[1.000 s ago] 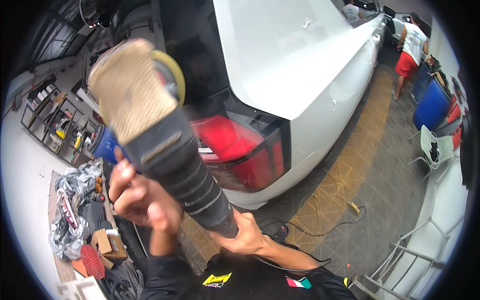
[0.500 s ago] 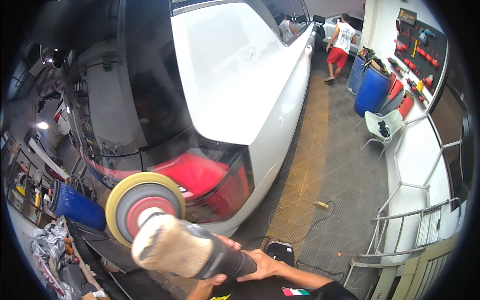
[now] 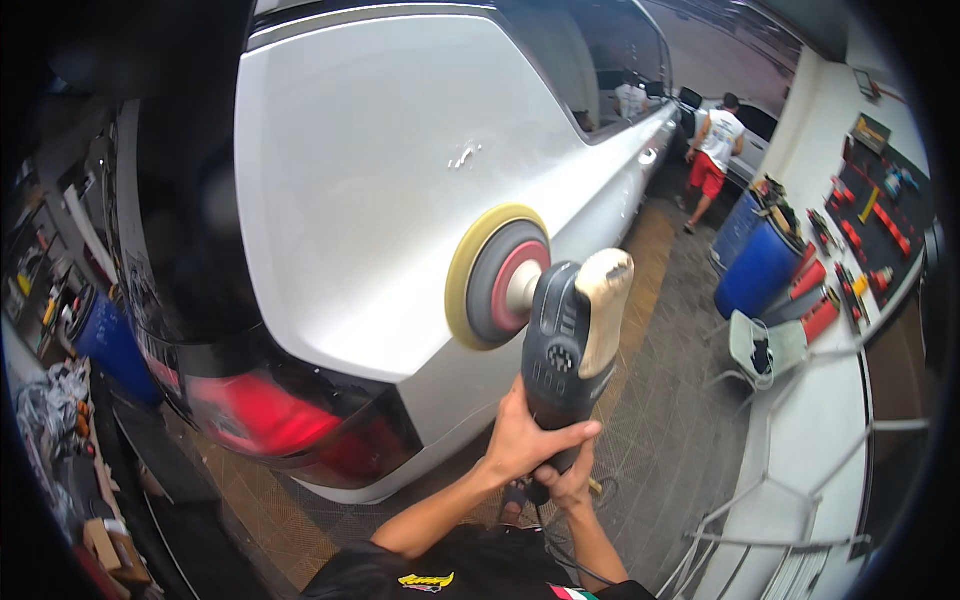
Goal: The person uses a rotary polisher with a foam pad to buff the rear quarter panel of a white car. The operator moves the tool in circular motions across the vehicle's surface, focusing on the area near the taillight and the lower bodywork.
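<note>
Both my hands are closed around a black car polisher (image 3: 562,365) with a pale worn cover over its head. My left hand (image 3: 520,438) grips its body from the left, thumb across the top. Lower down, my right hand (image 3: 570,480) wraps the rear end, where a cord hangs. The polisher's round yellow foam pad (image 3: 462,285), on a grey and red backing, faces the white car's rear side panel (image 3: 370,180). Whether pad and panel touch, I cannot tell. A white smear of paste (image 3: 464,156) marks the panel. Below it sits the red tail light (image 3: 265,415).
On the right stand blue barrels (image 3: 760,268), a pale chair (image 3: 765,350) and a tool board (image 3: 880,220) on the wall. Farther back is a person (image 3: 715,150) in red shorts. A metal frame (image 3: 770,500) lies at the lower right, a cluttered bench (image 3: 75,430) at the left.
The polisher has moved from beside the tail light, up and right to the white side panel, and its head has swung round. My hands moved with it, and the view has shifted.
</note>
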`<state>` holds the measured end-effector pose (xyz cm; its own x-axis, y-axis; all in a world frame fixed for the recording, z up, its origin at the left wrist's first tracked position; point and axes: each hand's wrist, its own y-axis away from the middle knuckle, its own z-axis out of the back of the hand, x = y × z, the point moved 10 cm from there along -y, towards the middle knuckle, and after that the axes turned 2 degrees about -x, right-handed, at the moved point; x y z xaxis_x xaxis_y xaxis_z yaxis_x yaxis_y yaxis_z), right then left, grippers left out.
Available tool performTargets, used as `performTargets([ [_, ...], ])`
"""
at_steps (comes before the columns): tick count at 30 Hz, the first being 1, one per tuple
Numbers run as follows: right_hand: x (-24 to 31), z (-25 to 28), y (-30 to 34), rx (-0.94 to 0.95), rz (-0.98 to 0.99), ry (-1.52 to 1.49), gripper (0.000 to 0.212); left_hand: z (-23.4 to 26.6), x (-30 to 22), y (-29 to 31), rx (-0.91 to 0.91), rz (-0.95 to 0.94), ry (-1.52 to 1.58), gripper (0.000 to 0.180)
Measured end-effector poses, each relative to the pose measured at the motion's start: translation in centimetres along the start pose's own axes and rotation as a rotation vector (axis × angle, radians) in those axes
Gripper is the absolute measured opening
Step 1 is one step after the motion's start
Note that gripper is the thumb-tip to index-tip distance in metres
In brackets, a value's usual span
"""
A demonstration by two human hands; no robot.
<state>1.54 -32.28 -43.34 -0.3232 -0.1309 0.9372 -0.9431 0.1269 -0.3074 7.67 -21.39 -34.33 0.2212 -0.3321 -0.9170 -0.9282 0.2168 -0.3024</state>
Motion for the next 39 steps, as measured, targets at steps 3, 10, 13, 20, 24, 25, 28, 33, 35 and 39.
performTargets([
  [3, 2.5, 2.6, -6.8, 0.013, 0.121, 0.083, 0.109, -2.1, -1.8, -4.9, -0.139, -0.155, -0.223, 0.085],
  [10, 2.5, 2.4, -13.4, 0.226, -0.038, -0.040, 0.105, -1.1, -1.9, -9.4, -0.420, -0.162, -0.247, 0.075],
  [13, 1.8, 1.3, -14.3, 0.348, -0.010, 0.000, 0.106, 0.1, -3.0, -8.6, -0.513, -0.309, -0.218, 0.074],
  [20, 6.3, -1.6, -13.4, 0.835, 0.232, 0.391, 0.096, 0.9, -0.3, -1.2, -0.699, -0.349, 0.087, 0.065],
  [24, 6.1, 1.3, -13.1, 0.832, 0.119, 0.511, 0.093, -1.1, 2.6, -1.7, -0.592, -0.363, 0.199, 0.065],
  [25, 5.9, 2.5, -13.4, 0.759, 0.127, 0.501, 0.096, -1.8, 2.9, -2.7, -0.556, -0.318, 0.213, 0.065],
  [28, 5.4, 4.8, -14.6, 0.566, 0.192, 0.413, 0.101, -2.8, 4.1, -6.2, -0.427, -0.233, 0.228, 0.064],
  [33, 5.9, 8.2, -17.0, 0.345, 0.232, 0.508, 0.101, -4.9, 6.1, -11.6, -0.290, -0.216, 0.163, 0.053],
  [35, 4.9, 10.0, -18.2, 0.314, 0.130, 0.515, 0.099, -5.7, 5.4, -13.7, -0.286, -0.272, 0.120, 0.045],
  [39, 3.3, 13.1, -19.5, 0.222, 0.016, 0.523, 0.097, -7.6, 6.8, -16.3, -0.342, -0.239, 0.124, 0.064],
])
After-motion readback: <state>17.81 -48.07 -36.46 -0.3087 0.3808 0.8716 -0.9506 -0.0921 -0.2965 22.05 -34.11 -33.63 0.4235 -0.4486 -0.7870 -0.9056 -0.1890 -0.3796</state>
